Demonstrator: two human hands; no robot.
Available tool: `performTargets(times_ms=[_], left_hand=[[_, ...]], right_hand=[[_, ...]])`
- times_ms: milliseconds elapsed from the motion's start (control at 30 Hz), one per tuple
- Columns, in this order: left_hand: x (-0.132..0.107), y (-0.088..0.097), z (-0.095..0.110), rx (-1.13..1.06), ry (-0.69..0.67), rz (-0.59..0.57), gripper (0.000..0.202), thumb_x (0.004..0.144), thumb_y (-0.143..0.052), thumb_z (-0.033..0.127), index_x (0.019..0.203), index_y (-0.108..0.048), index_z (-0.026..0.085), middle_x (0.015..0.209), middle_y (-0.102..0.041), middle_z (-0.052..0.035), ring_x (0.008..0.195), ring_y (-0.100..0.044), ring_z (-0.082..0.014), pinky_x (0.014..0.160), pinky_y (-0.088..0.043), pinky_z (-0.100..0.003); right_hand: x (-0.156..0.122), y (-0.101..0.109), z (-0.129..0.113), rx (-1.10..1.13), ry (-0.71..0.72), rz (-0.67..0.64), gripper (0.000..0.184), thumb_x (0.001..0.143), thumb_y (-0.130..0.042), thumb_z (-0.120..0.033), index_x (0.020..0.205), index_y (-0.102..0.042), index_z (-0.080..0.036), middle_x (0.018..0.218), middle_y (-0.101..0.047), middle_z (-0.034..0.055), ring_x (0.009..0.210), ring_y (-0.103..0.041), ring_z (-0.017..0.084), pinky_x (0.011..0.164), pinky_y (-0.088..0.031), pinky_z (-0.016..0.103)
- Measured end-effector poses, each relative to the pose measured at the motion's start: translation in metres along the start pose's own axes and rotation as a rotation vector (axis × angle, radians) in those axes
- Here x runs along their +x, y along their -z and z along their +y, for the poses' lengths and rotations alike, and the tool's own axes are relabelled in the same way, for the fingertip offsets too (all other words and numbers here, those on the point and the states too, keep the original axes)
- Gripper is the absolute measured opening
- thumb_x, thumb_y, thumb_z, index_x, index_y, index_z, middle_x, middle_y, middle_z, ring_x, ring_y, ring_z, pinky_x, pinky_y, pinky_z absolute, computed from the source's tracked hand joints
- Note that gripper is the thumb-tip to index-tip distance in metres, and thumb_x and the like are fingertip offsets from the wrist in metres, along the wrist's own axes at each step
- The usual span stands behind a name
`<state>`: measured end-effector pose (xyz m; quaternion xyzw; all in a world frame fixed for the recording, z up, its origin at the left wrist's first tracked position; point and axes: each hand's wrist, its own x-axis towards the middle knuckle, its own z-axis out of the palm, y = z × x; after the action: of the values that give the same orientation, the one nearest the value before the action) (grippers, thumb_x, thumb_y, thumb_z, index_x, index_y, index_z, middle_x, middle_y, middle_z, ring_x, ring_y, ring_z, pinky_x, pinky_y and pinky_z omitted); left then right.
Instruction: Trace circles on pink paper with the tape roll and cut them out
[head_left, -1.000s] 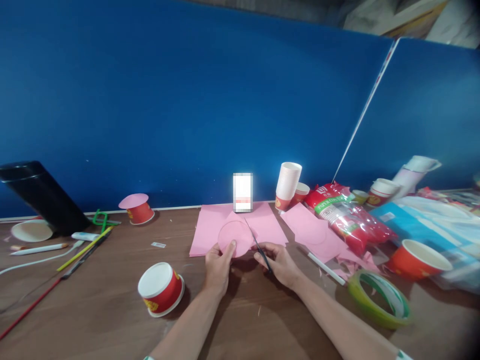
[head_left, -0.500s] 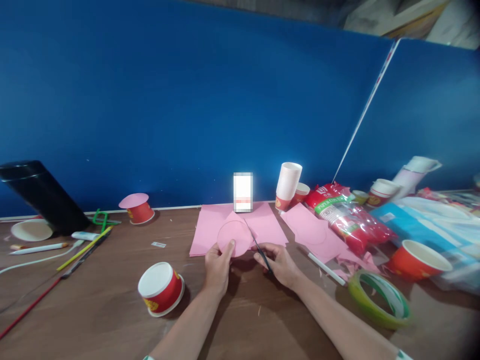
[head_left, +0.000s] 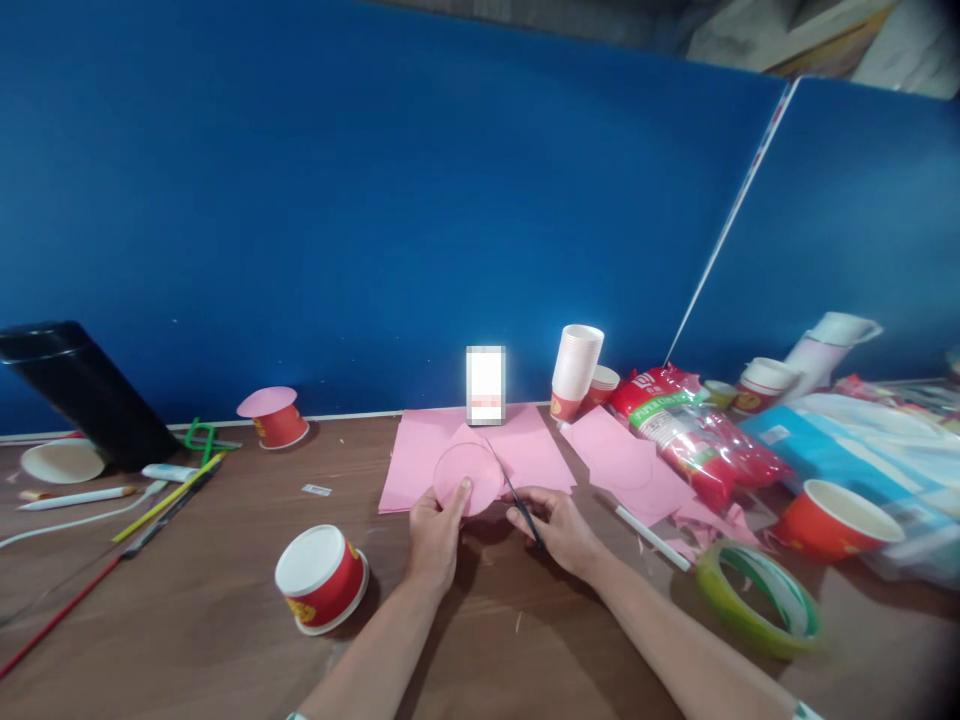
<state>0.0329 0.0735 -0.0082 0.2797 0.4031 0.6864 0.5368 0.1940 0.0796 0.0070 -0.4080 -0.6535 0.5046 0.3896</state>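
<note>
- Head view: left hand (head_left: 437, 537) pinches round-outlined pink paper (head_left: 466, 468) above the table (head_left: 202, 610).
- Right hand (head_left: 553, 528) grips scissors (head_left: 531, 522), blades at the paper's right side.
- Pink sheets (head_left: 411, 455) lie just beyond.

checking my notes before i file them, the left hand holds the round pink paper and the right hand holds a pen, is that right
Not quite: the head view shows the right hand holding scissors. The left hand does hold the round pink paper.
</note>
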Motion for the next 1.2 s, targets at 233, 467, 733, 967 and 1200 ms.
performTargets(times_ms=[233,467,733,967,1200], left_hand=[[-0.0007,0.0026,-0.0009,0.034,0.007,-0.030,0.039,0.062,-0.075,0.033,0.090,-0.066,0.009,0.074,-0.070,-0.0084,0.067,-0.065,-0.0200,0.064,-0.050,-0.031],[-0.0012,0.0007,0.0003,0.029,0.014,-0.040,0.036,0.061,-0.075,0.033,0.087,-0.066,0.009,0.074,-0.070,-0.0089,0.068,-0.065,-0.0204,0.065,-0.049,-0.031],[-0.0027,-0.0017,0.0044,0.015,0.028,-0.019,0.043,0.059,-0.076,0.034,0.091,-0.066,0.008,0.077,-0.070,-0.0110,0.071,-0.065,-0.0221,0.066,-0.050,-0.033],[-0.0030,-0.0027,0.0048,0.018,0.024,-0.006,0.045,0.059,-0.076,0.035,0.092,-0.066,0.008,0.075,-0.070,-0.0105,0.070,-0.066,-0.0225,0.066,-0.051,-0.033],[-0.0039,-0.0041,0.0067,-0.019,0.030,0.015,0.040,0.060,-0.076,0.033,0.090,-0.066,0.009,0.075,-0.070,-0.0089,0.069,-0.065,-0.0217,0.066,-0.050,-0.033]], right_hand=[[-0.0008,-0.0007,-0.0005,0.037,-0.025,0.001,0.037,0.072,-0.066,-0.043,0.094,-0.066,-0.012,0.059,-0.049,-0.0029,0.050,-0.042,0.008,0.047,-0.036,0.020],[-0.0008,-0.0011,0.0007,0.052,-0.014,0.008,0.038,0.072,-0.066,-0.044,0.094,-0.066,-0.013,0.059,-0.050,-0.0032,0.050,-0.042,0.008,0.047,-0.037,0.020],[-0.0013,-0.0011,-0.0036,0.028,-0.003,0.014,0.037,0.073,-0.066,-0.043,0.093,-0.066,-0.013,0.059,-0.050,-0.0029,0.050,-0.041,0.008,0.047,-0.036,0.020],[-0.0018,-0.0001,-0.0012,0.014,-0.009,0.005,0.034,0.074,-0.064,-0.042,0.093,-0.066,-0.014,0.061,-0.050,-0.0026,0.051,-0.042,0.008,0.047,-0.036,0.020],[-0.0019,-0.0004,-0.0036,0.001,-0.011,0.000,0.030,0.074,-0.064,-0.042,0.087,-0.065,-0.014,0.057,-0.045,-0.0042,0.050,-0.041,0.008,0.046,-0.035,0.020]])
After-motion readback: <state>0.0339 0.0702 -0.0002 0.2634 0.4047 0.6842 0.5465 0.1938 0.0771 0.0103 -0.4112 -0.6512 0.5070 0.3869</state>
